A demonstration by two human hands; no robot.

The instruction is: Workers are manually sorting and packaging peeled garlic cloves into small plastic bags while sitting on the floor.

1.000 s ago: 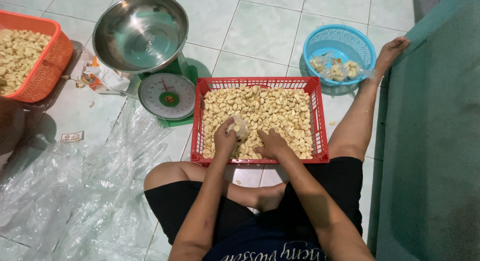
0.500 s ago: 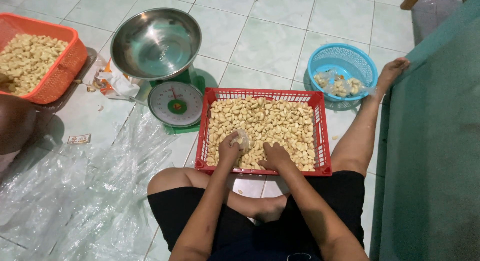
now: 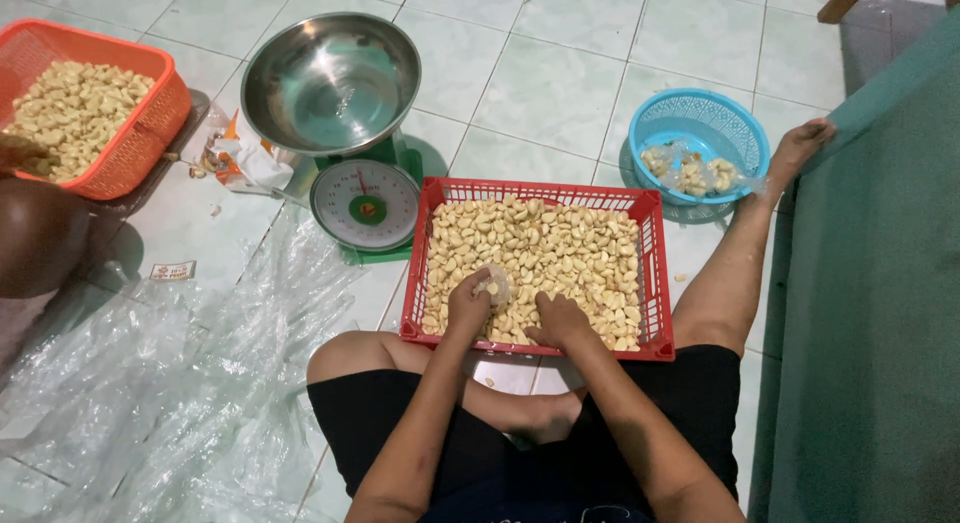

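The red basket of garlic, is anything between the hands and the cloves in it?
Nothing visible. Both hands are already inside the red basket: the left hand holds a small clear bag with a few cloves, and the right hand rests on the garlic cloves.

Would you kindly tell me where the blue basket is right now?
In the head view, the blue basket sits on the tiled floor at upper right, just beyond the red crate's far right corner and beside the person's outstretched foot.
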